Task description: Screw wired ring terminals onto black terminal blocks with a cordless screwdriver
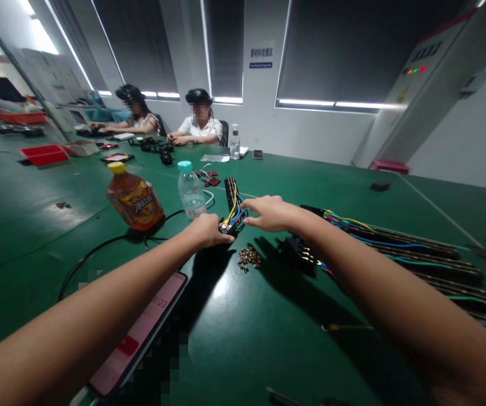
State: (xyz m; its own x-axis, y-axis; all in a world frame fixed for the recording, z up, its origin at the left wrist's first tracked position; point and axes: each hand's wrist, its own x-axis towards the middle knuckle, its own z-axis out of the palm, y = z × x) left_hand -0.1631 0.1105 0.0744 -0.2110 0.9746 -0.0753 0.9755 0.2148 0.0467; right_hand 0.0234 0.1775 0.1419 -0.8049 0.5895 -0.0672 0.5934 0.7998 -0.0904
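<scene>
We find the left hand (209,230) gripping a small black block (228,228) at the near end of a dark bar (229,189), its thumb laid along the near edge. The block stands on the green table (226,349), roughly in front of the wearer and between the two hands. Yellow, blue and red wires (235,213) run from the block along the bar. The right hand (270,213) reaches in from the other side, palm down, with thumb and fingers parted and the tips at the wires; we cannot tell whether they pinch one. Just nearer than the hands we record a loose heap of small brassy screws (249,258). Beyond the left forearm stand a clear bottle (191,194) with a teal cap and a bottle of amber drink (136,200) with a yellow cap, a black cable (94,248) curving beside them. A phone (141,331) with a lit screen lies partly under the left forearm. To the right, we note several wired bars (416,248) side by side, partly covered by the right arm. Two people in dark headgear sit at the far side, near a red tray (43,154).
</scene>
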